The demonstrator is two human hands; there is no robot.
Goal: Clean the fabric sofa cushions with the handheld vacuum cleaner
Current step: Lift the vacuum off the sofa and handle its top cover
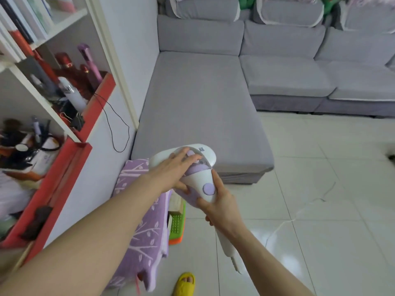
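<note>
The handheld vacuum cleaner (193,176) is held in the air in front of the near end of the grey sofa (198,107), above the floor (320,189) and just beside a purple towel (143,210). Its long axis runs from lower right to upper left: the white head points up and away toward the chaise cushion, and the handle slants down toward the person, with a white cord (299,216) trailing across the tiles. The right hand (220,205) has its grip closed around the handle below the round purple button. The left hand (177,169) lies over the head, fingers spread on top and thumb underneath, holding it.
</note>
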